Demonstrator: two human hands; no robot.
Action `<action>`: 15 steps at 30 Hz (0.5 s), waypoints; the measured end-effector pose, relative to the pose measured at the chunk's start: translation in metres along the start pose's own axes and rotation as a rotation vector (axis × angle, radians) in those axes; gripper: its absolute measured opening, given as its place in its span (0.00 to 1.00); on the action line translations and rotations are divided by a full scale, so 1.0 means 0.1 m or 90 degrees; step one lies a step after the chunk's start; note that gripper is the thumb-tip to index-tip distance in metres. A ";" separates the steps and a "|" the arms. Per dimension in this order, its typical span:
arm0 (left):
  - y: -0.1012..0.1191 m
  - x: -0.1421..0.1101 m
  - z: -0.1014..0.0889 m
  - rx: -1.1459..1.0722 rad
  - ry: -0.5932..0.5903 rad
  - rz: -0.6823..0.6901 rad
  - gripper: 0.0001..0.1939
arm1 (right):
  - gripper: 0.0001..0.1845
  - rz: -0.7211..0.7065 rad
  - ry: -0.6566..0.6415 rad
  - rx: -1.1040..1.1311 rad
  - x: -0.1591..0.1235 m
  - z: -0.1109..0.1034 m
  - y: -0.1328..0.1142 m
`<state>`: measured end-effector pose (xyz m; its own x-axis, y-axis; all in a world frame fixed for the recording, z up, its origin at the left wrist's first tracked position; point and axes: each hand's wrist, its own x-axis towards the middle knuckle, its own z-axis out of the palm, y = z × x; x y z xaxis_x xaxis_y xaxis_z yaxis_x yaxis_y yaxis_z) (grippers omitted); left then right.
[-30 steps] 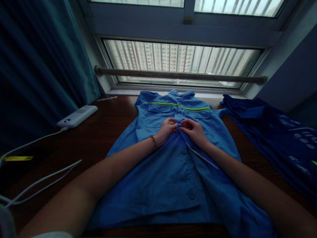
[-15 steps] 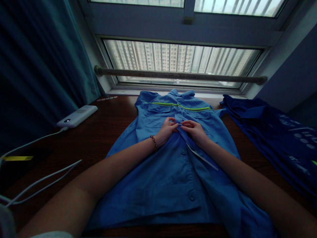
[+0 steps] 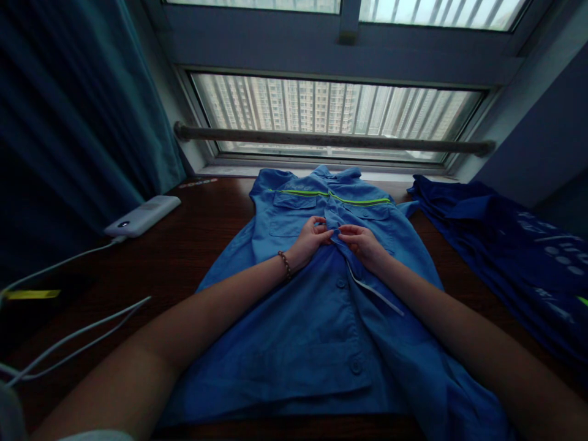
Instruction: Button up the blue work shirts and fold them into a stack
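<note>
A light blue work shirt [image 3: 285, 324] with a yellow-green chest stripe lies front up, its collar toward the window. At the middle of the front placket, my left hand [image 3: 311, 239] pinches the shirt's edge between thumb and fingers. Facing it, my right hand [image 3: 361, 242] pinches the other side of the same spot, fingertips almost touching the left ones. The button between them is too small to make out. Lower down the placket, two buttons show, one of them a round blue button [image 3: 355, 365]. The lower front hangs apart there, with a white strip [image 3: 376, 294] along the fold.
The shirt lies on a dark wooden table [image 3: 220, 214]. A white power bank [image 3: 143, 216] with a white cable [image 3: 78, 331] is on the left, beside a curtain [image 3: 82, 122]. Folded dark blue clothing [image 3: 509, 245] lies right. A metal rail [image 3: 331, 140] crosses the window.
My right fingertips have shifted slightly to the right, away from the left ones. The left hand keeps its pinch at the placket, and the shirt lies as before.
</note>
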<state>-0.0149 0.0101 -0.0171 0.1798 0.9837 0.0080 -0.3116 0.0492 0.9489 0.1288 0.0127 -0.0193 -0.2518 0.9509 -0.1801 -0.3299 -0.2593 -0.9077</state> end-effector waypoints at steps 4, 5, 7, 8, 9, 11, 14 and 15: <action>0.00 0.00 0.00 0.001 -0.004 -0.002 0.20 | 0.16 -0.023 0.018 -0.002 0.02 -0.02 0.02; 0.00 0.01 -0.01 0.002 -0.004 -0.004 0.20 | 0.16 -0.032 0.025 0.000 0.03 -0.02 0.03; -0.01 0.01 -0.01 0.008 -0.006 -0.006 0.19 | 0.18 -0.043 0.035 0.008 0.03 -0.02 0.04; -0.02 0.02 -0.02 0.014 -0.007 -0.007 0.19 | 0.18 -0.044 0.036 0.013 0.03 -0.03 0.04; -0.02 0.02 -0.02 0.023 -0.007 -0.006 0.19 | 0.19 -0.046 0.036 0.017 0.03 -0.02 0.04; -0.03 0.03 -0.02 0.046 -0.007 0.003 0.18 | 0.19 -0.054 0.035 0.021 0.02 -0.02 0.05; -0.05 0.04 -0.01 0.071 0.004 0.022 0.17 | 0.19 -0.075 0.030 0.001 0.01 -0.01 0.05; -0.05 0.05 -0.01 0.074 0.012 0.020 0.16 | 0.19 -0.081 0.028 -0.013 0.01 -0.01 0.05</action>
<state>-0.0131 0.0145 -0.0216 0.1538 0.9875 0.0341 -0.2064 -0.0016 0.9785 0.1278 0.0125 -0.0248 -0.1683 0.9826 -0.0788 -0.3381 -0.1327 -0.9317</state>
